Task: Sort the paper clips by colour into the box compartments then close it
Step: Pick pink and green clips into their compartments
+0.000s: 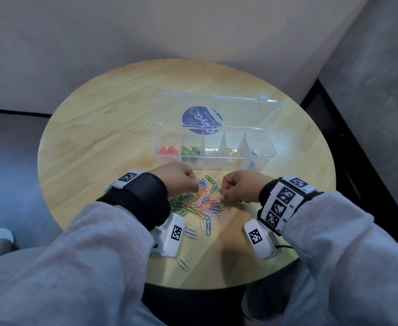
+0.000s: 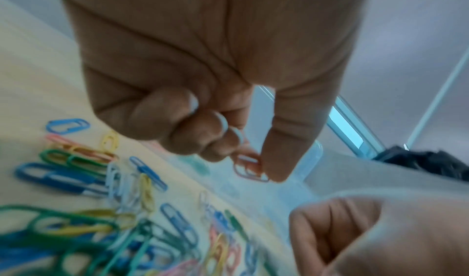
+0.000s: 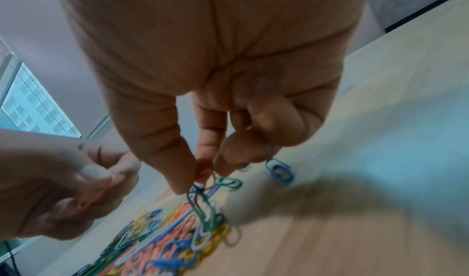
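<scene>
Just under both hands [image 1: 205,184], mixed paper clips [image 1: 200,205].

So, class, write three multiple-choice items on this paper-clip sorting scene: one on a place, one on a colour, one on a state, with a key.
1. Where do the red clips lie in the clear plastic compartment box?
A. leftmost compartment
B. rightmost compartment
C. on the lid

2. What colour is the paper clip in the left hand?
A. green
B. pink-red
C. blue

3. How is the box lid?
A. shut
B. missing
C. open, standing up behind

Key: 1 A, the red clips sit at the left end. 2 B, the left wrist view shows thumb and fingers pinching a pink-red clip. 3 C, the lid stands raised behind the compartments.
</scene>
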